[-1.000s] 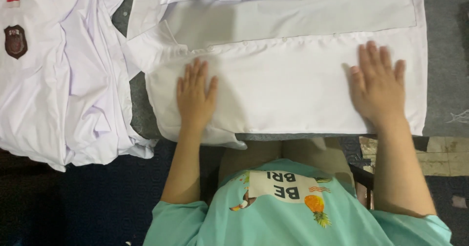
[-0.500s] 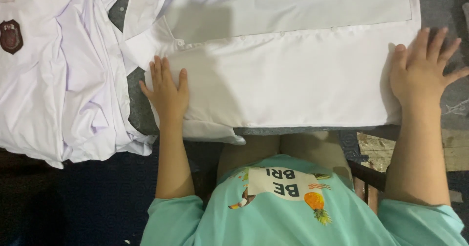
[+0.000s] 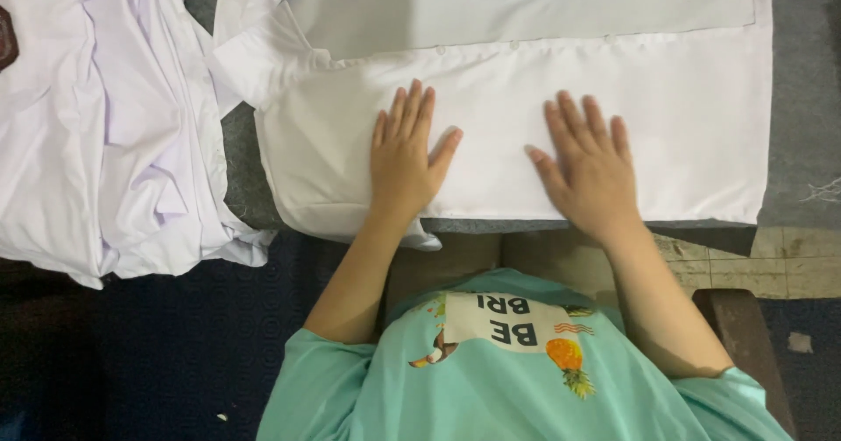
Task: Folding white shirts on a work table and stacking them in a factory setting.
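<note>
A white shirt (image 3: 613,99) lies folded flat on the grey worktop (image 3: 802,82), its long near edge running just above the worktop's front edge, where a bare strip of grey shows. The shirt's right edge stops short of the worktop's right side, leaving an open band of grey there. On the left a narrow gap of grey separates it from a heap of crumpled white shirts (image 3: 105,126), which spills over the front edge toward the dark blue floor (image 3: 158,345). A row of small buttons runs along the fold line above the hands.

The left hand (image 3: 405,165) rests palm down on the shirt's near-left part, fingers straight and close together, thumb spread out to the side; it grips nothing. The right hand (image 3: 591,165) lies palm down near the middle of the shirt, fingers slightly fanned, thumb out toward the left hand, likewise flat and holding nothing. The two hands sit near each other with a stretch of smooth cloth between them.

Half a second ago the hands were far apart, the left at the shirt's left edge and the right at its right edge; now both have come inward to the centre. The shirt itself lies where it did.
</note>
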